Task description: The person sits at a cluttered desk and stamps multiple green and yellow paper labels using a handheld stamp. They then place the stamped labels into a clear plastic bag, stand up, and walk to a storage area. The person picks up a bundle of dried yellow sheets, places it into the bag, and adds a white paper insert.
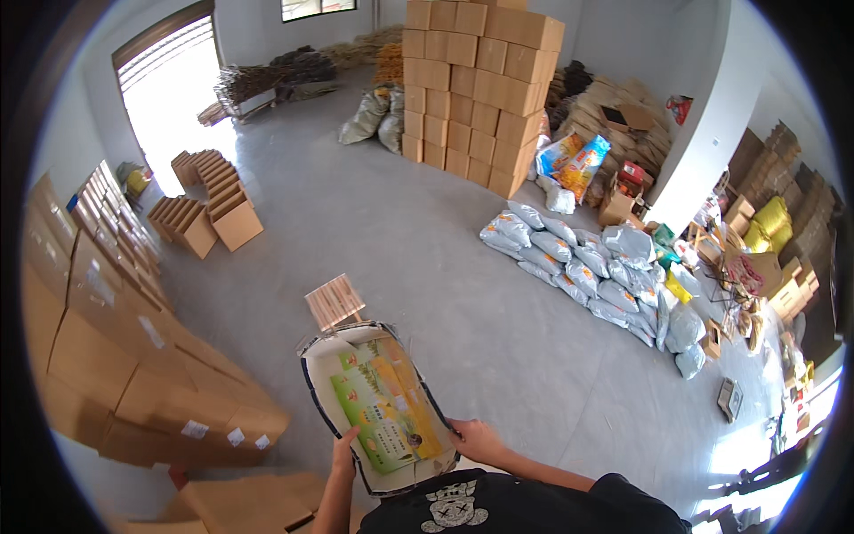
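Close to my body is a shallow open box (313,396) with pale inner walls and a dark, worn rim. Flat green and yellow printed packets or sheets (391,405) lie inside it. My left hand (344,452) grips the box's near left side, its thumb over the rim. On the near right side, my right hand (473,440) is closed round the edge, fingers partly hidden behind the wall. A small slatted wooden stool or pallet (335,301) stands on the floor just beyond the box's far end.
Large cardboard boxes (169,383) line my left. Open cartons (213,200) stand in rows toward the bright doorway (173,89). A tall carton stack (471,93) rises ahead. Grey-white filled bags (587,271) are piled at right, before a white pillar (712,116). A floor scale (730,400) sits farther right.
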Available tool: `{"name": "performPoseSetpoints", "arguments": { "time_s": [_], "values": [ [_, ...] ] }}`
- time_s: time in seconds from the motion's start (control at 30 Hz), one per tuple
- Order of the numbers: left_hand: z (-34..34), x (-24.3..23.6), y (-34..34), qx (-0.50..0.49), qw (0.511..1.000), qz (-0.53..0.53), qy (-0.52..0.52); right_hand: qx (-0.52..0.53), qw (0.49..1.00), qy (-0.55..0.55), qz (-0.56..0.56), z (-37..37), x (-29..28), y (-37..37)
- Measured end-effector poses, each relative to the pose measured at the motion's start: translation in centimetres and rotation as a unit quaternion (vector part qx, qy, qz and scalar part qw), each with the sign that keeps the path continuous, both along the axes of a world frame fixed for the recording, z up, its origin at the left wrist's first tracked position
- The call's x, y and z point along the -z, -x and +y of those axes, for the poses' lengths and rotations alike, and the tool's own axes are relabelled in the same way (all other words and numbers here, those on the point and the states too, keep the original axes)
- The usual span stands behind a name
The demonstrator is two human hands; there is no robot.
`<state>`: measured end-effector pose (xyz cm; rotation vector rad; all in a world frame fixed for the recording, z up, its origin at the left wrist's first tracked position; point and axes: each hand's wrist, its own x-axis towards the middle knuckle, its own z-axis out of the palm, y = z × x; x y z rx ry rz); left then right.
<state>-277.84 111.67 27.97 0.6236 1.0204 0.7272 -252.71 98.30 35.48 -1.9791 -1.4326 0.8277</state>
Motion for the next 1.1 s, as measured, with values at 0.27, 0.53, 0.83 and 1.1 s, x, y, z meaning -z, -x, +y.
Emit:
{"name": "performPoseSetpoints", "arguments": {
  "time_s": [0.27, 0.53, 0.83, 1.1],
  "values": [
    [11.3, -3.7, -1.9, 0.058, 0.998, -0.022, 0.007, -0.022, 0.993, 0.002, 0.118, 4.5, 2.5, 0.3],
    [24.2, -4.1, -3.4, 0.078, 0.995, 0.054, -0.020, 0.043, 0.979, 0.078, 0.184, 17.4, 4.9, -6.2],
    [35.4, -3.9, -7.1, 0.023, 0.994, 0.102, 0.017, -0.142, 0.987, 0.037, 0.072, 35.8, -1.0, -13.0],
    [52.1, -8.6, -10.0, 0.035, 0.977, 0.183, 0.108, -0.318, 0.941, 0.061, 0.096, 50.7, 1.8, -14.3]
  ]
}}
